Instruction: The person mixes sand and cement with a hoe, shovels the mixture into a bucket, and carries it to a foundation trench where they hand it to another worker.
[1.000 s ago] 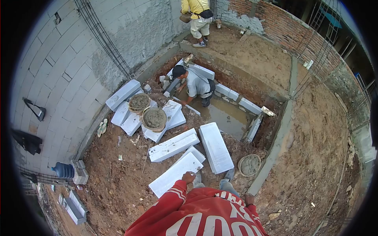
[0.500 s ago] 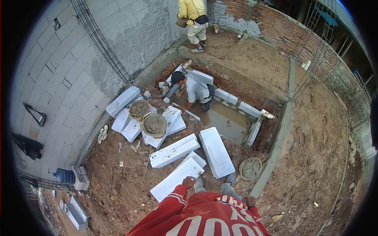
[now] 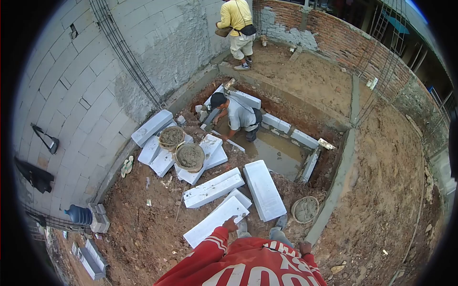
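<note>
My left hand (image 3: 230,223) is held low in front of me with its fingers curled in. It overlaps the near end of a white lightweight concrete block (image 3: 212,228) in this view; what the fingers hold, if anything, is too small to make out. At my right side hangs my right hand (image 3: 305,247), its fingers mostly hidden beside the red sleeve. Another large white block (image 3: 264,190) lies just ahead of my feet, with a pair of blocks (image 3: 213,188) to its left. A bucket of mortar (image 3: 305,209) stands to the right.
A person in grey (image 3: 241,114) crouches in a muddy pit (image 3: 279,151) lined with blocks. Two more mortar buckets (image 3: 190,157) rest on stacked blocks at left. Someone in yellow (image 3: 237,28) stands by the far wall. A concrete beam (image 3: 334,190) edges the pit.
The view has shifted slightly, so the scene sits a little lower and to the right. My left hand has turned a little near the block. The crouching person's arms have moved.
</note>
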{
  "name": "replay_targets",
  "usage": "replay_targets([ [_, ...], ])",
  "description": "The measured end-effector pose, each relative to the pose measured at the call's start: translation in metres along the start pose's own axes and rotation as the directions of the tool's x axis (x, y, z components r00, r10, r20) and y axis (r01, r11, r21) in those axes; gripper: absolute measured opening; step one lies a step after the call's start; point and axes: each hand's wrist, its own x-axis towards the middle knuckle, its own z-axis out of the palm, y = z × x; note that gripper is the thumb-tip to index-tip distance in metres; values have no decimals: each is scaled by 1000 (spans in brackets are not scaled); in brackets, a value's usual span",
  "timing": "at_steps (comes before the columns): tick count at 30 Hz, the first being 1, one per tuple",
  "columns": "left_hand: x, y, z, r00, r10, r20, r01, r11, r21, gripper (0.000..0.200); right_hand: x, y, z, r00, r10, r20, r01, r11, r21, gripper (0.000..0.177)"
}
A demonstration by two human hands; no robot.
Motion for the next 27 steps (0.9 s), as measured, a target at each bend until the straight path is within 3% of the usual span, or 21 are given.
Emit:
replay_targets([
  [2,0,-6,2,899,348,265,-385,917,100,47,0,2,1,1000,2,10,-2,1000,-8,34],
  [3,-2,-7,6,897,349,270,-387,916,105,47,-1,2,1,1000,-5,20,5,1000,-17,34],
  [4,-6,-8,12,862,281,422,-449,810,378,47,-2,3,0,1000,2,20,-1,1000,-16,34],
  [5,-9,-11,17,826,167,539,-514,617,596,47,-4,2,-1,1000,3,24,-3,1000,0,35],
  [6,-9,-13,21,816,105,568,-318,903,290,50,-7,1,-3,1000,3,30,-4,1000,14,36],
  [7,-7,-13,23,816,104,569,-317,903,290,50,-8,0,-5,1000,5,30,-5,1000,14,36],
  [10,-7,7,7,687,215,694,-631,650,424,40,-5,6,3,997,-16,73,15,1000,9,38],
  [12,-10,21,-6,570,240,786,-793,413,449,38,-6,13,9,1000,20,-15,-22,991,-130,38],
  [14,-10,34,-16,615,425,664,-740,603,300,41,-13,1,1,999,38,17,-37,996,-75,38],
  [15,-21,54,-33,613,423,667,-742,600,301,41,-17,-6,-1,998,46,51,-45,999,-19,37],
  [17,-59,98,-66,815,446,369,-460,886,-55,34,17,47,28,997,34,69,-36,999,18,36],
  [18,-56,101,-61,815,444,372,-459,887,-53,34,31,70,42,996,18,85,-23,998,53,36],
  [20,-41,103,-51,914,376,154,-394,911,119,36,33,75,47,997,31,75,-38,995,87,36],
  [21,-36,100,-44,914,375,154,-394,912,118,36,31,71,44,997,42,63,-49,991,121,36],
  [23,-30,86,-25,793,610,-9,-609,791,-63,55,19,56,32,997,17,73,-24,995,101,37],
  [27,5,50,25,746,663,60,-666,743,67,70,10,48,27,999,-55,3,55,998,-25,42],
])
